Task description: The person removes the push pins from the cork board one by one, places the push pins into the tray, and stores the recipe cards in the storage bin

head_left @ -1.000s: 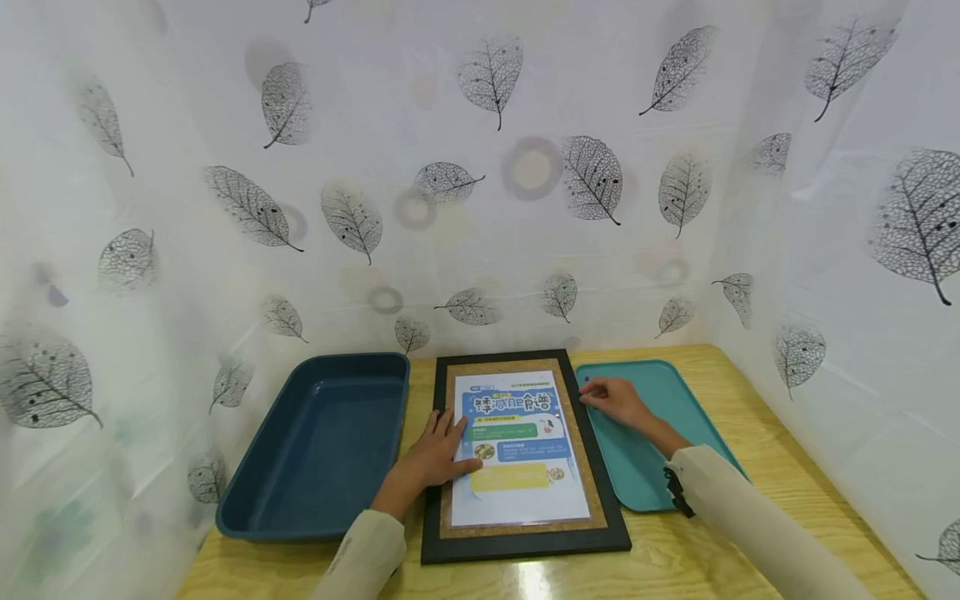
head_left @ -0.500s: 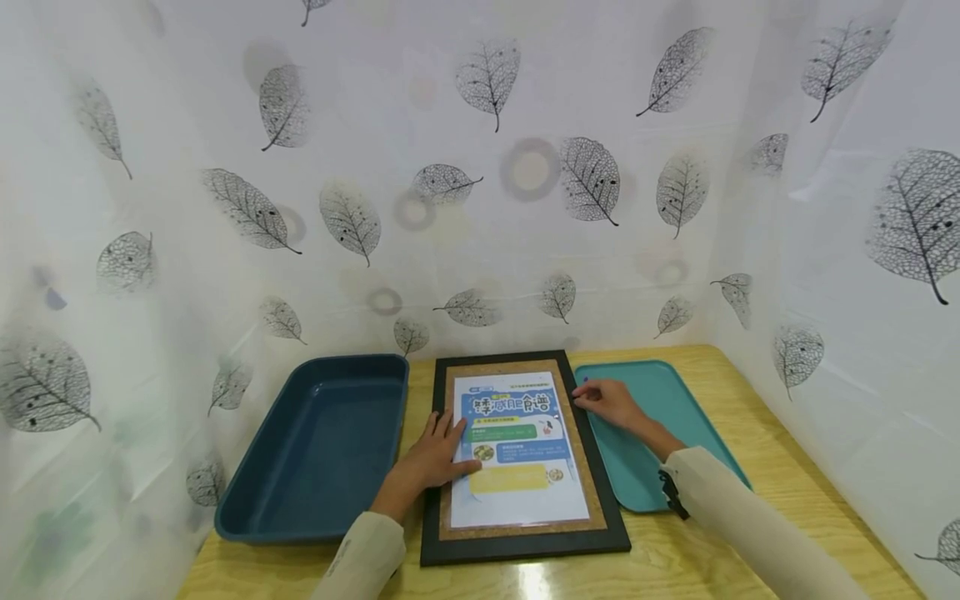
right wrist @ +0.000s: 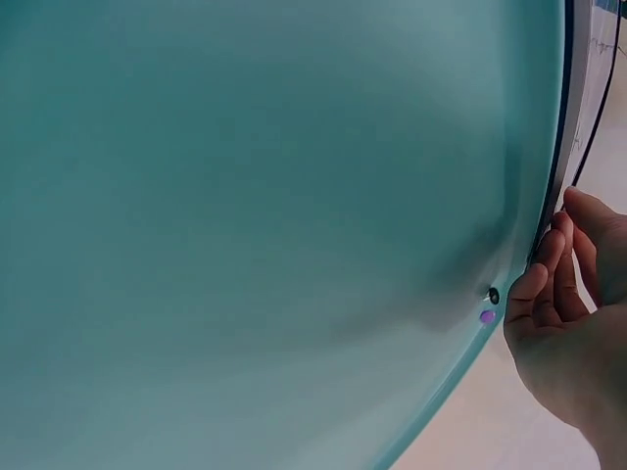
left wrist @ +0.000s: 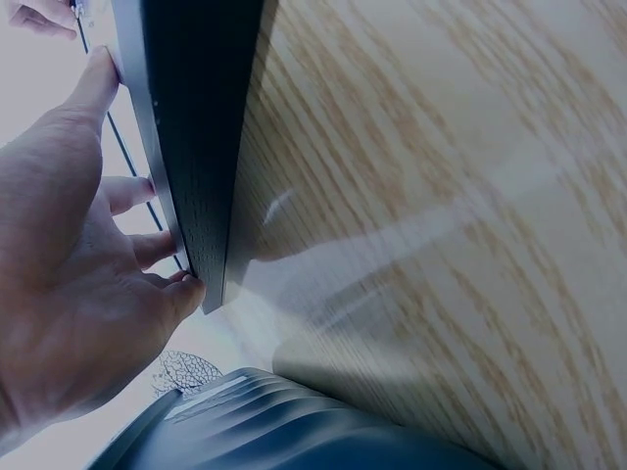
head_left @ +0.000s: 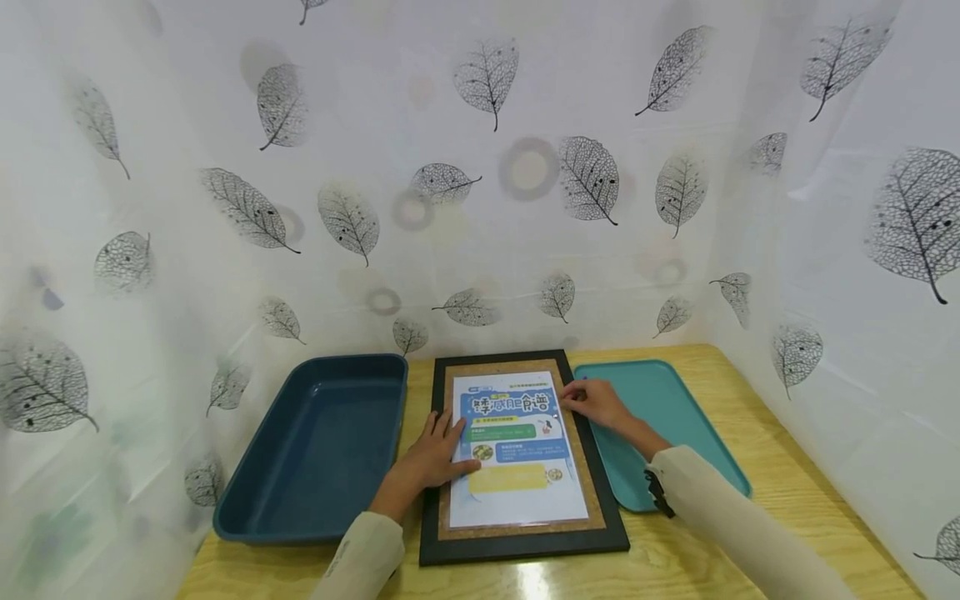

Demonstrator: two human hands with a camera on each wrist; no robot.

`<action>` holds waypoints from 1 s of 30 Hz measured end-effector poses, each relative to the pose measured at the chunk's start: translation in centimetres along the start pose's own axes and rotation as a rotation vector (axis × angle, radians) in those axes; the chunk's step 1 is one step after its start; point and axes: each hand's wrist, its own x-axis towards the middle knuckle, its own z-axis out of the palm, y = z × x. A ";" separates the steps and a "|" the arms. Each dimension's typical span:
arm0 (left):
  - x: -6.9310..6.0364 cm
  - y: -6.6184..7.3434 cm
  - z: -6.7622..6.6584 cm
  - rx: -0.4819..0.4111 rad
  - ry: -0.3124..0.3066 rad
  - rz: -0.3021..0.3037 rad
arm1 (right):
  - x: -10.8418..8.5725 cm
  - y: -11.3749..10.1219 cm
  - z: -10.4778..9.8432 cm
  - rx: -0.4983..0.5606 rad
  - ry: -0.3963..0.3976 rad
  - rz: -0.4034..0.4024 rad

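A printed paper sheet [head_left: 517, 508] lies on a cork board [head_left: 525, 530] with a black frame [head_left: 525, 547]. On the sheet's left edge and the frame rests my left hand [head_left: 426, 460], fingers spread and flat. My right hand [head_left: 600, 404] is over the right side of the board, thumb and fingertips pinched together near the sheet's upper right edge. They pinch something small, apparently a pin, almost wholly hidden by the fingertips. In the right wrist view, a purple pin [right wrist: 487, 316] and a dark pin [right wrist: 493, 296] lie at the edge of the teal tray [right wrist: 245, 196].
The teal tray stands right of the board, under my right forearm. A deep dark blue bin [head_left: 322, 450] stands on the left. All sit on a wooden table [head_left: 780, 467]. A white curtain with leaf prints [head_left: 480, 250] closes in the back and sides.
My right hand has moved left from the tray's edge, across the black frame to the right side of the board, still pinching. The left hand has stayed in place.
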 end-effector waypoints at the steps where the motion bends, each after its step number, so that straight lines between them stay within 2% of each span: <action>1: 0.0 0.0 0.0 0.002 0.000 -0.001 | 0.0 -0.1 0.1 -0.001 -0.004 0.001; 7: -0.1 0.1 0.0 -0.010 0.001 -0.004 | 0.1 -0.8 0.4 0.005 -0.040 0.000; 26: 0.1 -0.1 0.3 -0.005 0.001 -0.012 | 0.4 -1.1 1.0 -0.027 -0.062 0.032; 30: 0.1 -0.1 0.3 -0.008 -0.001 -0.016 | 0.3 -1.2 1.2 -0.030 -0.066 0.019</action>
